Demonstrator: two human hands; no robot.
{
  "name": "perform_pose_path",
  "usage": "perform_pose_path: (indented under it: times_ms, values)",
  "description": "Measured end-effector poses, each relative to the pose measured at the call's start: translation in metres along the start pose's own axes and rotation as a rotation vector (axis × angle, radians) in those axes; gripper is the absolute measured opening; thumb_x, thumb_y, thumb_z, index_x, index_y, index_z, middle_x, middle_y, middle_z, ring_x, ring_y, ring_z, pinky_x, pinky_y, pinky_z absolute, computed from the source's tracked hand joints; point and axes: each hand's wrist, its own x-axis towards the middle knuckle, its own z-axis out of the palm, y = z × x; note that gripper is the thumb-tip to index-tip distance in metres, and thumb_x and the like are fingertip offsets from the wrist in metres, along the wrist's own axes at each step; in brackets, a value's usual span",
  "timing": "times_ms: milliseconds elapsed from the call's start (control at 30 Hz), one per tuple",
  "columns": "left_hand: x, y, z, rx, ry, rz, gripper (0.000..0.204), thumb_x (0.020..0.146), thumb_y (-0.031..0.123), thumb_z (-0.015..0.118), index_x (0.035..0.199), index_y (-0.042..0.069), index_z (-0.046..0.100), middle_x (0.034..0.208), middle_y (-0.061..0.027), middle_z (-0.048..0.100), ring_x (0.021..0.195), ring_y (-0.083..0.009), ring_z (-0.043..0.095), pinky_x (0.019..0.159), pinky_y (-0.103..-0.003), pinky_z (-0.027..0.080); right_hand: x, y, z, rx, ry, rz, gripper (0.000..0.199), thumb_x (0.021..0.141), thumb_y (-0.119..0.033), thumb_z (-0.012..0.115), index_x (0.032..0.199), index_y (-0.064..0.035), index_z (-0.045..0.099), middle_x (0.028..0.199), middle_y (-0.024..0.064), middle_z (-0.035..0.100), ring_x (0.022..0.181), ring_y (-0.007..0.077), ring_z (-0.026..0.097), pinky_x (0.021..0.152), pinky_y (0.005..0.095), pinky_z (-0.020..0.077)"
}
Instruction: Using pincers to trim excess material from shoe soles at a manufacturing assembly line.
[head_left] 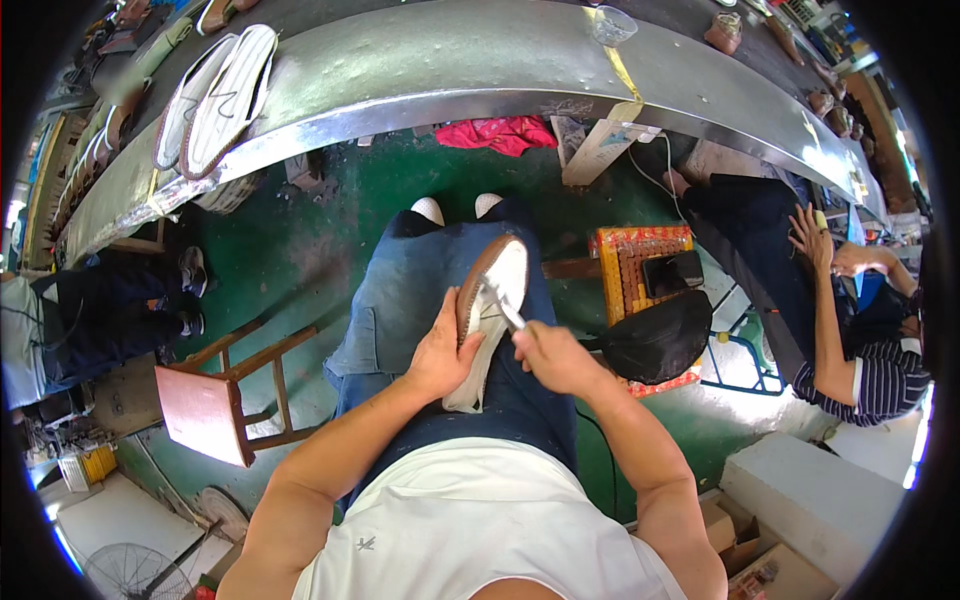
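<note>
Shoe (503, 272) sits over the lap (398, 325), left hand (441, 352) fingers wrapped round its side, right hand (552, 357) fingers closed on metal tool (512, 316); best brace firmly, keep tip shallow.

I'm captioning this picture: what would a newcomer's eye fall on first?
Probably the white, brown-edged shoe over the blue jeans, gripped by the left hand, with a tool in the right hand. Next, the pinkish-red cloth at top centre, near the metallic bench.
</note>
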Motion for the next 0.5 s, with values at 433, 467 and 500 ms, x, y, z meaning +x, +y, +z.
perform_pose_path:
  times_ms: [433,467,500]
  values:
    - [-0.01,-0.008,-0.025,-0.262,-0.246,0.025,0.09,0.099,0.019,0.064,0.16,0.005,-0.001,0.157,-0.0206,0.034,0.144,-0.0284,0.039,0.118,-0.037,0.032,-0.031,0.006,0.007,-0.246,0.063,-0.171,0.039,0.107,-0.036,0.047,0.099,-0.0002,0.06,0.089,0.0213,0.07,0.08,0.0379,0.07,0.073,0.0484,0.0538]
    - [0.0,-0.008,-0.026,-0.16,-0.149,0.087,0.081,0.1,0.023,0.064,0.16,0.002,0.014,0.149,-0.0197,0.046,0.137,-0.0277,0.048,0.114,-0.037,0.037,-0.03,0.007,0.002,-0.253,0.073,-0.185,0.039,0.107,-0.036,0.047,0.099,-0.0002,0.06,0.089,0.0213,0.07,0.08,0.0379,0.07,0.073,0.0484,0.0538]
    - [0.015,-0.013,-0.02,-0.157,-0.132,0.1,0.081,0.1,0.023,0.064,0.16,0.002,0.014,0.149,-0.0197,0.046,0.137,-0.0277,0.048,0.114,-0.037,0.037,-0.031,0.007,-0.002,-0.063,0.04,-0.099,0.04,0.107,-0.036,0.045,0.099,0.0002,0.06,0.086,0.0196,0.07,0.077,0.0341,0.07,0.072,0.0455,0.0544]
